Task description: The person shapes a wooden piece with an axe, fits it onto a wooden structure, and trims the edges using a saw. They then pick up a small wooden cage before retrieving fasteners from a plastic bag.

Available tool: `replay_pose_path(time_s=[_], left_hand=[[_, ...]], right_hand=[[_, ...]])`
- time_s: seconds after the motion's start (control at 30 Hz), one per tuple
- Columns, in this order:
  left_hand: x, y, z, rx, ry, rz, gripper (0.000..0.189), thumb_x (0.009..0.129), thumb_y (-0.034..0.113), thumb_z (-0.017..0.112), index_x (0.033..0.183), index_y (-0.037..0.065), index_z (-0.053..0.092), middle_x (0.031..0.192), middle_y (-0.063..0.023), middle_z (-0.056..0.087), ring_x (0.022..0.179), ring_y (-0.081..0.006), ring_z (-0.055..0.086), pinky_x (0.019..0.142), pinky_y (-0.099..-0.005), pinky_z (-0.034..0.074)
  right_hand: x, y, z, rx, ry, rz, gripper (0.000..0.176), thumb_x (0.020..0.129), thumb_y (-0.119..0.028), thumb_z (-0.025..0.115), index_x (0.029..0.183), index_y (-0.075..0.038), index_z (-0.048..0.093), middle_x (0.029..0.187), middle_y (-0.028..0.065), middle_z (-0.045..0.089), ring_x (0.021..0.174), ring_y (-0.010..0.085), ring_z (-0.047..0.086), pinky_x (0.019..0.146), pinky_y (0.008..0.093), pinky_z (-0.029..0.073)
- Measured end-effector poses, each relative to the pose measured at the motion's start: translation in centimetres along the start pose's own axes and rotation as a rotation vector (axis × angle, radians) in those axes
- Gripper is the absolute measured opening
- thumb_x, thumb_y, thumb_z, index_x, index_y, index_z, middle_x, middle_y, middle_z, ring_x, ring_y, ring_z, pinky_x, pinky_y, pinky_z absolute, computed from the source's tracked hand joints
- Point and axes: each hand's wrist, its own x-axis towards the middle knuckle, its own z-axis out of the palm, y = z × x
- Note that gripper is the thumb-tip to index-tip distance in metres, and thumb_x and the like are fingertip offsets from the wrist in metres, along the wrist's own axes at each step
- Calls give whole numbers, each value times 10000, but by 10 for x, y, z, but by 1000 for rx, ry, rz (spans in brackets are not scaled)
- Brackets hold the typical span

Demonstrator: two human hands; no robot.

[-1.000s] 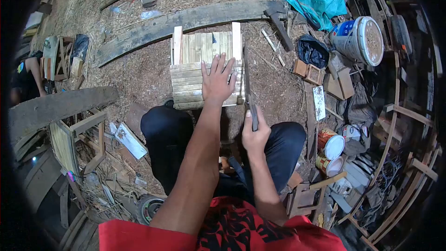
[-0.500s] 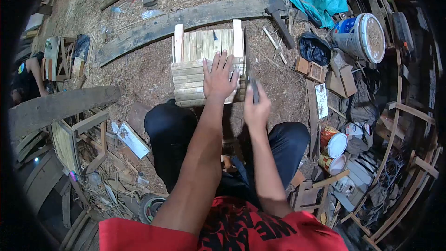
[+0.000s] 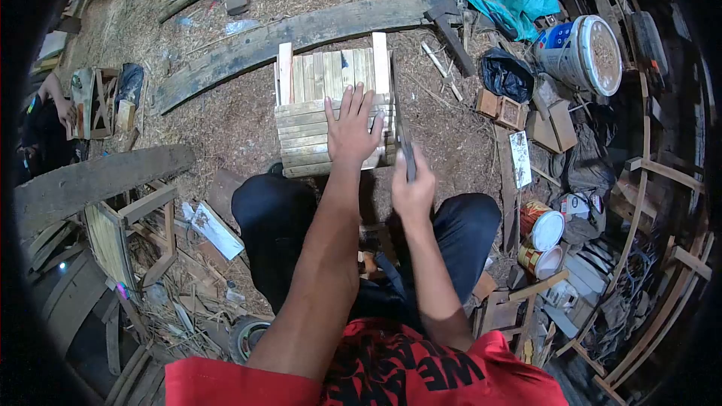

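Note:
My left hand (image 3: 352,129) lies with spread fingers on top of a small slatted wooden piece (image 3: 304,135), pressing on its slats. Two pale wooden strips stick out at the far end of that piece. In my right hand (image 3: 414,186) is the handle of a long, thin, dark tool (image 3: 400,109), which looks like a saw. The blade runs along the right edge of the slatted piece, pointing away from me. The fingers of my right hand are wrapped round the handle, and their far side is hidden.
A long plank (image 3: 226,68) lies beyond the piece, with a hammer-like tool (image 3: 451,41) at its right end. Buckets (image 3: 579,56), cans (image 3: 541,227) and wood scraps stand at right. A co-worker's arm (image 3: 56,98) shows at far left, near a wooden frame (image 3: 94,101).
My right hand has shifted slightly back toward me with the tool. My left hand stays on the slats. The co-worker's arm at far left has moved to the wooden frame.

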Motion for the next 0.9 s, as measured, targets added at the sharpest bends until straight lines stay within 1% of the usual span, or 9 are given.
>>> replay_pose_path(time_s=[0.13,0.23,0.27,0.37,0.4,0.43,0.7,0.83,0.9], left_hand=[[2,0,0,1,-6,-12,544,953,418,524,1440,182,470,1577,-48,350,1483,-234,264,1205,-585,63],[2,0,0,-14,-1,-9,545,952,416,528,1438,176,471,1576,-50,351,1485,-233,257,1205,-583,62],[2,0,-1,-13,15,-4,542,952,410,528,1435,170,473,1574,-52,354,1481,-234,266,1206,-582,67],[0,1,-1,-4,3,-5,537,954,408,527,1432,169,475,1571,-52,357,1480,-235,269,1205,-583,68],[0,1,-2,-11,16,-1,534,955,408,528,1431,171,475,1570,-52,359,1479,-236,270,1204,-588,70],[3,0,1,-15,20,0,532,956,408,528,1430,172,477,1569,-53,361,1479,-236,270,1204,-590,72],[-1,-1,2,-8,25,9,528,960,422,517,1429,183,480,1570,-52,360,1479,-234,270,1203,-591,78],[1,-1,2,49,-57,-26,587,958,465,461,1475,189,429,1597,-21,314,1496,-204,221,1211,-576,41],[-1,-2,5,51,-30,-9,580,950,458,478,1461,187,445,1588,-27,330,1488,-210,242,1208,-584,56]], right_hand=[[-33,-8,-12,17,130,-56,280,972,-162,559,1167,20,642,918,224,707,844,285,735,721,404,540],[13,-14,0,63,-4,88,292,962,-158,580,1166,40,645,909,218,706,808,257,729,707,386,536],[25,-1,10,2,27,29,289,957,-152,590,1169,39,638,878,211,694,777,215,711,696,376,531],[2,-5,2,-42,42,-22,306,953,-140,594,1194,43,628,864,213,690,765,186,702,683,361,529],[-19,-3,-7,32,17,74,326,951,-129,599,1221,52,614,856,212,690,760,179,706,668,345,529],[-33,-1,-12,58,79,-64,343,949,-120,604,1241,60,602,827,213,687,757,163,704,659,329,529],[17,0,8,-4,38,-29,274,970,-164,584,1175,10,638,819,208,685,775,191,712,641,400,512],[-35,-1,-12,-12,108,-80,296,969,-158,584,1201,20,628,856,196,711,782,216,716,660,379,526],[-29,-9,-16,32,55,36,307,970,-166,585,1209,23,625,889,194,720,814,230,720,692,369,530]])
